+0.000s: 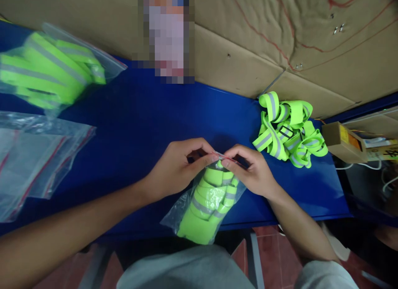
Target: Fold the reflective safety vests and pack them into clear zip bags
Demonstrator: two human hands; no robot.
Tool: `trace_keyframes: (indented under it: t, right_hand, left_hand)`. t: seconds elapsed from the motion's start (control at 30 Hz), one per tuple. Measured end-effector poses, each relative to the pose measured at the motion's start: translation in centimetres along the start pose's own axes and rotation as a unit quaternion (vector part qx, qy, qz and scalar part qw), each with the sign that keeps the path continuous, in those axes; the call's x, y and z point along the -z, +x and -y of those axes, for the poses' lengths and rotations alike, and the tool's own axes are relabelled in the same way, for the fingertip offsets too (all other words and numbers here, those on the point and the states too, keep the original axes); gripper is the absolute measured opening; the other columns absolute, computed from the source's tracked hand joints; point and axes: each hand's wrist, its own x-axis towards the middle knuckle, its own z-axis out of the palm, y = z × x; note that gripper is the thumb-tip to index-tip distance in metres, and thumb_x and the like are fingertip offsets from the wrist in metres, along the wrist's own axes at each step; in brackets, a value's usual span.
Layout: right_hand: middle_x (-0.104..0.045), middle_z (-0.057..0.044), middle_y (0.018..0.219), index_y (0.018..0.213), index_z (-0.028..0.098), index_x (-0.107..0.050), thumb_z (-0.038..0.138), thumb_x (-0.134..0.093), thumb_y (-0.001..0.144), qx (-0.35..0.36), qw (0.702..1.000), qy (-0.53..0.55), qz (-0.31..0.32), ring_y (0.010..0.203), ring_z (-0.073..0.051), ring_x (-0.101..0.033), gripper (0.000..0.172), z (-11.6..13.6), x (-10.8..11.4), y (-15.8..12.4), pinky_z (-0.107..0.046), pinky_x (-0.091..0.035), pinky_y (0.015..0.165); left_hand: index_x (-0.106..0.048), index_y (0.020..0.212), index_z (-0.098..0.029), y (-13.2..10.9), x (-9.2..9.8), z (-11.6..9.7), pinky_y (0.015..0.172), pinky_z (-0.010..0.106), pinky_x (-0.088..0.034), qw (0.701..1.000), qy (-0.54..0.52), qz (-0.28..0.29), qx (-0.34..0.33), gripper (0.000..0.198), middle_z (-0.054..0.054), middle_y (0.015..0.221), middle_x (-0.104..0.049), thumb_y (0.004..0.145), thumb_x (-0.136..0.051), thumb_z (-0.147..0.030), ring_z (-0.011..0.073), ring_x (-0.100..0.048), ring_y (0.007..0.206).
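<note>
A clear zip bag (174,208) with a red seal line hangs over the near edge of the table. Folded neon-yellow reflective straps (202,202) with grey stripes fill it. My left hand (183,164) pinches the bag's top edge between thumb and fingers. Close beside it, my right hand (248,168) pinches the same edge, so both thumbs nearly meet at the seal. Whether the seal is fully pressed together cannot be made out. Right of my hands lies a loose heap of the same neon straps (289,131), with a black buckle (285,132) showing.
On the blue table (139,110), a filled bag of straps (56,69) lies at the far left. Nearer are several flat zip bags (40,156). Cardboard (236,61) lines the back. A small carton (343,142) and cables stand at the right.
</note>
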Motion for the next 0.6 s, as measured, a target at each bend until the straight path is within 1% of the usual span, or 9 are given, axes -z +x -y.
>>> trace_keyframes:
  t: [0.07,0.17,0.23,0.3,0.37,0.47,0.53,0.6]
  right_hand:
    - [-0.069,-0.001,0.082,0.089,0.02,-0.069,0.029,-0.068,0.096,0.009,1.0,-0.015,-0.011,0.074,-0.012,-0.062,0.011,-0.1,0.0,-0.1,-0.025,-0.049,0.067]
    - [-0.067,0.0,0.078,0.087,0.02,-0.07,0.025,-0.069,0.095,0.025,0.999,-0.022,-0.025,0.069,-0.012,-0.061,0.01,-0.3,0.0,-0.3,-0.025,-0.048,0.064]
    - [-0.066,0.0,0.076,0.085,0.02,-0.071,0.025,-0.071,0.094,0.031,0.999,-0.025,-0.035,0.068,-0.011,-0.06,0.01,-0.3,0.0,-0.4,-0.024,-0.048,0.063]
    - [-0.067,0.0,0.075,0.084,0.021,-0.072,0.026,-0.073,0.093,0.028,0.998,-0.029,-0.042,0.066,-0.012,-0.06,0.01,-0.4,0.1,-0.5,-0.024,-0.047,0.061]
    - [-0.067,-0.001,0.076,0.086,0.022,-0.073,0.03,-0.074,0.092,0.014,0.999,-0.026,-0.034,0.067,-0.013,-0.061,0.009,-0.8,0.2,-0.5,-0.025,-0.047,0.06]
    - [-0.063,0.0,0.073,0.087,0.023,-0.071,0.038,-0.071,0.093,-0.018,0.999,-0.025,-0.009,0.063,-0.013,-0.056,0.016,-1.5,0.7,-0.3,-0.024,-0.045,0.055]
    - [-0.057,0.001,0.068,0.081,0.023,-0.067,0.042,-0.068,0.095,-0.037,0.999,-0.033,-0.015,0.059,-0.012,-0.051,0.024,-2.0,1.3,-0.3,-0.024,-0.041,0.052]
    - [-0.053,0.001,0.065,0.076,0.022,-0.065,0.046,-0.068,0.094,-0.045,0.998,-0.042,-0.033,0.057,-0.012,-0.046,0.03,-2.4,1.9,-0.4,-0.025,-0.038,0.05]
  left_hand:
    - [-0.074,0.086,-0.02,-0.1,-0.1,0.0,0.065,0.022,-0.047,1.0,0.011,0.004,-0.008,0.022,0.0,0.083,-0.075,0.094,-0.067,-0.039,0.013,-0.066,0.073]
    - [-0.073,0.085,-0.019,-0.1,-0.3,-0.1,0.065,0.022,-0.046,1.0,0.01,-0.005,-0.004,0.023,0.001,0.083,-0.075,0.095,-0.066,-0.038,0.0131,-0.066,0.074]
    - [-0.072,0.088,-0.017,-0.1,-0.5,-0.2,0.064,0.022,-0.047,1.0,-0.014,0.002,0.006,0.022,0.002,0.085,-0.074,0.094,-0.066,-0.038,0.0136,-0.066,0.075]
    - [-0.072,0.096,-0.016,-0.1,-0.6,-0.3,0.064,0.023,-0.048,0.999,-0.036,0.021,0.011,0.024,0.004,0.09,-0.074,0.094,-0.065,-0.039,0.0145,-0.066,0.076]
    - [-0.073,0.098,-0.016,0.0,-0.5,-0.2,0.064,0.024,-0.048,0.999,-0.031,0.034,-0.001,0.024,0.005,0.092,-0.074,0.094,-0.065,-0.039,0.0147,-0.064,0.077]
    - [-0.071,0.089,-0.016,0.3,0.3,0.1,0.062,0.024,-0.044,0.999,-0.033,0.007,-0.029,0.024,0.003,0.083,-0.071,0.094,-0.066,-0.038,0.0124,-0.059,0.07]
    - [-0.07,0.085,-0.016,0.8,0.9,0.4,0.061,0.024,-0.043,0.996,-0.076,-0.019,-0.031,0.025,0.002,0.078,-0.069,0.091,-0.07,-0.04,0.0115,-0.056,0.067]
    - [-0.071,0.084,-0.015,1.3,1.4,0.6,0.062,0.023,-0.045,0.99,-0.134,-0.027,-0.025,0.025,0.002,0.079,-0.07,0.087,-0.075,-0.039,0.0113,-0.057,0.069]
